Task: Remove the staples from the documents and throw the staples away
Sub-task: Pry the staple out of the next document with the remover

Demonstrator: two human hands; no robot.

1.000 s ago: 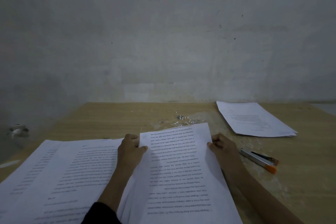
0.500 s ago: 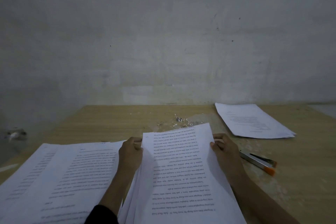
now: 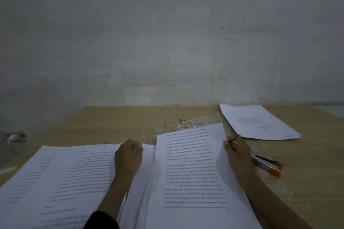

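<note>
A printed document (image 3: 189,173) lies in front of me on the wooden table (image 3: 111,126), text upside down. My right hand (image 3: 239,154) pinches the right edge of its top sheet near the far corner. My left hand (image 3: 128,156) is curled into a fist at the far left corner of the sheets underneath (image 3: 147,169), and seems to grip them. Several loose staples (image 3: 184,121) are scattered on the table beyond the document. A metal staple remover with an orange tip (image 3: 268,165) lies just right of my right wrist.
A wide spread of printed pages (image 3: 61,182) covers the near left of the table. Another paper stack (image 3: 258,122) lies at the far right. A plain wall stands behind the table's far edge. A small pale object (image 3: 14,136) sits off the left edge.
My left hand let go of the top sheet's left corner and moved left. The top sheet now sits further right, which uncovers the sheets beneath it. My right hand keeps its pinch.
</note>
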